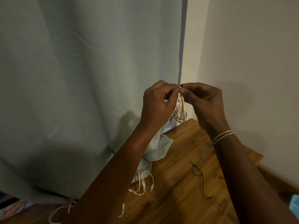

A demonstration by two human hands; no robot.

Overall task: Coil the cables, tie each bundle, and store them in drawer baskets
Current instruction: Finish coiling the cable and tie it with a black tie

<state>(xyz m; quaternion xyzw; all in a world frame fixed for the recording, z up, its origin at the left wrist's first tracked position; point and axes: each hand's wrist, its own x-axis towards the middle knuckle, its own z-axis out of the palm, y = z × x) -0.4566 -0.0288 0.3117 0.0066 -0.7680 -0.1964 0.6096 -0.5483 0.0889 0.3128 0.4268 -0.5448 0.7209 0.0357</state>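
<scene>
Above the far end of the wooden table, both hands are raised and meet fingertip to fingertip in front of a pale green curtain. The left hand is curled closed around the top of a coiled white cable bundle, whose loops hang down between the 2 hands. The right hand pinches thumb and forefinger tightly at the top of that same bundle, its other fingers folded in; what exactly sits in the pinch is too small to tell. A thin white cord is wrapped around the right wrist.

On the table, near and to the left, a loose white cable lies partly under the curtain hem, its connector ends showing. A thin black tie lies on the wood to the right of it, well apart. More white cable loops sit at the near left edge. A white wall stands to the right.
</scene>
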